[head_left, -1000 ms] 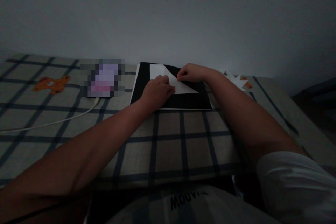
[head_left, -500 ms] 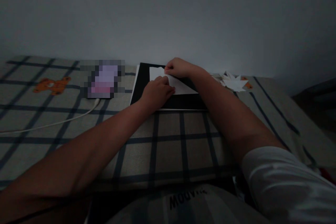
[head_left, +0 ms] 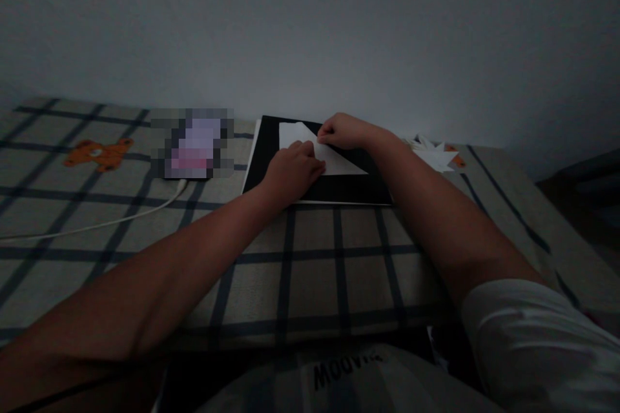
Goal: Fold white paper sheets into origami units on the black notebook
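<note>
A white sheet of paper (head_left: 334, 161), folded so that one side slants down to a point at the right, lies on a flat black board or folder (head_left: 339, 191). My left hand (head_left: 294, 168) rests on the paper's lower middle, fingers curled and pressing it down. At the slanted upper edge, my right hand (head_left: 338, 131) has its fingers pinched together on the paper. The fingertips of both hands are partly hidden, and the light is dim.
A pixelated phone (head_left: 196, 145) with a white cable (head_left: 145, 211) lies at left on the checked cloth (head_left: 310, 284). Several pointed folded white papers (head_left: 436, 155) lie beyond my right forearm. An orange bear figure (head_left: 99, 153) is at far left. A grey wall (head_left: 310, 32) stands behind.
My right hand has slid right and slightly down along the paper's slanted edge. My left hand stays on the paper. The view has shifted a little.
</note>
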The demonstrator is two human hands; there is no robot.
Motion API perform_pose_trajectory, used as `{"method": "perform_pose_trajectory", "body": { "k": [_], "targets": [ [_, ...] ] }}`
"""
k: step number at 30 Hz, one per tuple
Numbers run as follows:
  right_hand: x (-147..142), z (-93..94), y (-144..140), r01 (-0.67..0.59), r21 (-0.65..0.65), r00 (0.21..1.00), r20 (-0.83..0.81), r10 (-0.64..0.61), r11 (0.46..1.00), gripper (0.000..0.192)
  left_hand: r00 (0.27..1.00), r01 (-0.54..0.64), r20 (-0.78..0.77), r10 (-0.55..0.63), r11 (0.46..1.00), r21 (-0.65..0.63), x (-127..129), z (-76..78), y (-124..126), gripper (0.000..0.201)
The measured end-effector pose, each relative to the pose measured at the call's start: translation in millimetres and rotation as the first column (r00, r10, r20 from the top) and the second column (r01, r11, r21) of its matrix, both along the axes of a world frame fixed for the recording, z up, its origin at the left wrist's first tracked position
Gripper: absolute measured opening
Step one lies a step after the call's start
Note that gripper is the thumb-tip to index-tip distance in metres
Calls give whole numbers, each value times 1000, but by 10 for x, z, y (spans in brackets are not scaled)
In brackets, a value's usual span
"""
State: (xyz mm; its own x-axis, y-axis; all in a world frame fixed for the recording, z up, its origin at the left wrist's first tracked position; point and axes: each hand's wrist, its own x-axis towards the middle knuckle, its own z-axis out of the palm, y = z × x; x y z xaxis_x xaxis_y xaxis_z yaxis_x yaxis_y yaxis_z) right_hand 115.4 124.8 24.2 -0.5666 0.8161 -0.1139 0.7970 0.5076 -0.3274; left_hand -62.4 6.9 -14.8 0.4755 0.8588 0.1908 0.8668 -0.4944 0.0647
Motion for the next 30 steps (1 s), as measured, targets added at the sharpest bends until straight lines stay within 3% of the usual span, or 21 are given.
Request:
{"method": "perform_pose_trajectory", "body": {
  "k": [12,20,30],
  "targets": [
    [-350,-77,74,50,94,998,-36,-47,994,27,1000,4,6,-4,1000,13,5,7,-5,46],
    [-593,-223,120,225,180,974,-43,-221,957,26,1000,0,8,-1,1000,19,0,1,-5,46],
    [-397,-140,38,224,127,974,-13,-225,966,26,1000,-7,-3,7,1000,-2,26,30,-24,45]
  ]
}}
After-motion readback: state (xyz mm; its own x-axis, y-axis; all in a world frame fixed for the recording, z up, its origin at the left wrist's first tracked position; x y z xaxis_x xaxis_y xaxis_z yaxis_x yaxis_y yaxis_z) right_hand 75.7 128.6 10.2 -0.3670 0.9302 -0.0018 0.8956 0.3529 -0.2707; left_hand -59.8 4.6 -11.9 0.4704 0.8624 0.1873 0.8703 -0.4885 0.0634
